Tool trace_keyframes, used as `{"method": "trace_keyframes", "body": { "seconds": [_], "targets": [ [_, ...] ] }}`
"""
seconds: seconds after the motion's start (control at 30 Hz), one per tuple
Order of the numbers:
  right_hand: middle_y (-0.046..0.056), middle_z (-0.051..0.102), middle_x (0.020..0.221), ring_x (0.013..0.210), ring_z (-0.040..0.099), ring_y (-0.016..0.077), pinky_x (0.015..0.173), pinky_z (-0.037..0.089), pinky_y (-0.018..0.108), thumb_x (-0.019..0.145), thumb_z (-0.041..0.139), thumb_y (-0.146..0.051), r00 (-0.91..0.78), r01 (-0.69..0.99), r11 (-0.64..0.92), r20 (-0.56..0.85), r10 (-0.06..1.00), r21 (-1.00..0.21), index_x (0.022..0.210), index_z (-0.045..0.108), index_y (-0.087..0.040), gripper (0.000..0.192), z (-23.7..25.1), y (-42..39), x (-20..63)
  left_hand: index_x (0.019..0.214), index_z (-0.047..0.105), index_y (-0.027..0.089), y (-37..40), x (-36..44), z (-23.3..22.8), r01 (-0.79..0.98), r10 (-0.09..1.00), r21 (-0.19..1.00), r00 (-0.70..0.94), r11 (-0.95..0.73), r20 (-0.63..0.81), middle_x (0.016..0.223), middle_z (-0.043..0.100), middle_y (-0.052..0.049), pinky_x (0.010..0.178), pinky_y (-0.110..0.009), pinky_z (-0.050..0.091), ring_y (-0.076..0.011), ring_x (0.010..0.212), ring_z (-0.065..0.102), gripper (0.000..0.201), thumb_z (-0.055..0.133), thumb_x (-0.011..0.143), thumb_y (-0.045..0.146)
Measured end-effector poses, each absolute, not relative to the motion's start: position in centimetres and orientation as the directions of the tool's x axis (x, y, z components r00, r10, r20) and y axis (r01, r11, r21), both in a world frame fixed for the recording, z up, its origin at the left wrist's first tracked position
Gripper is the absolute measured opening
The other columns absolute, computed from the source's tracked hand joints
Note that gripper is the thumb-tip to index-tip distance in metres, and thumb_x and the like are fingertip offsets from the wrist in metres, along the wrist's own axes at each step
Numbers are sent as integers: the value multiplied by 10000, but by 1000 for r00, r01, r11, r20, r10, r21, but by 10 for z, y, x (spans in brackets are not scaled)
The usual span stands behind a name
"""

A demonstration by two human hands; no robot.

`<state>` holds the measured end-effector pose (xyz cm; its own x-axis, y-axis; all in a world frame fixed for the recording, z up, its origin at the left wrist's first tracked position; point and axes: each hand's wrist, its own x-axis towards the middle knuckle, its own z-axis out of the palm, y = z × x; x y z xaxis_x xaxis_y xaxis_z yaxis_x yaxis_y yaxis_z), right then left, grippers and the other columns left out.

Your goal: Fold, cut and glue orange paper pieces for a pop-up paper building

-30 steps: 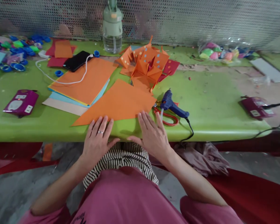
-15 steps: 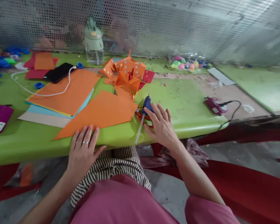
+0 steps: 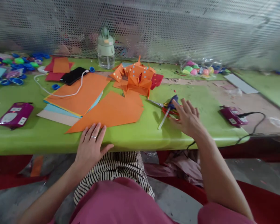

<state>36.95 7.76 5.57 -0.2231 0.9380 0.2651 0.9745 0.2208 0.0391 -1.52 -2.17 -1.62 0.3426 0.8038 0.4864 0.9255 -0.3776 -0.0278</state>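
Observation:
My left hand point(image 3: 91, 143) lies flat, fingers spread, at the table's front edge. Its fingertips touch the lower edge of a cut sheet of orange paper point(image 3: 112, 110). My right hand point(image 3: 189, 119) is open, its fingers stretched out against or just over a blue glue gun point(image 3: 173, 102). A translucent glue stick point(image 3: 163, 119) sticks out of the gun toward me. Under the gun lie red-handled scissors point(image 3: 156, 102), blades pointing left, handles partly covered. Whether my right fingers press on the scissors, I cannot tell. Behind the sheet stands a folded orange paper piece with dots point(image 3: 140, 74).
A black phone point(image 3: 74, 75) with a white cable rests on stacked coloured paper point(image 3: 81, 96). Purple power sockets point(image 3: 15, 115) sit left, another point(image 3: 234, 116) right with a black cord. Behind are a water bottle point(image 3: 106, 51), blue caps point(image 3: 25, 67) and a bag of colourful pieces point(image 3: 198, 67).
My right hand has moved right, and the glue gun and scissors have shifted right with it, away from the orange sheet. The scissors' blades now show. The view has turned slightly left.

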Motion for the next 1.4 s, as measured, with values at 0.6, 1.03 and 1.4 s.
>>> {"method": "trace_keyframes", "body": {
  "seconds": [0.6, 1.03, 1.4],
  "targets": [
    [138, 654, 1347, 1192, 611, 291, 1109, 375, 525, 875, 659, -276, -730, 678, 723, 234, 642, 132, 1382, 562, -162, 529, 33, 1, 250, 1256, 668, 205, -24, -51, 11, 847, 722, -98, 501, -523, 476, 1181, 707, -85, 975, -404, 466, -237, 1045, 606, 395, 531, 908, 80],
    [48, 635, 1390, 1298, 572, 257, 1189, 290, 619, 854, 572, -106, -661, 690, 719, 479, 577, 86, 1496, 377, -359, 717, 86, -35, 264, 994, 723, 304, -27, -29, 50, 595, 260, -157, 553, -788, 792, 908, 740, 65, 822, -226, 601, -108, 856, 654, 242, 703, 852, 110],
    [28, 759, 1125, 1032, 719, 223, 989, 554, 459, 912, 586, -221, -360, 620, 638, 556, 749, -458, 1060, 744, -303, 231, 83, 29, 268, 1150, 699, 324, -3, -20, 58, 222, 590, 553, 165, -803, 790, 1054, 767, -7, 868, -358, 606, -170, 996, 705, 227, 543, 988, 361]
  ]
}}
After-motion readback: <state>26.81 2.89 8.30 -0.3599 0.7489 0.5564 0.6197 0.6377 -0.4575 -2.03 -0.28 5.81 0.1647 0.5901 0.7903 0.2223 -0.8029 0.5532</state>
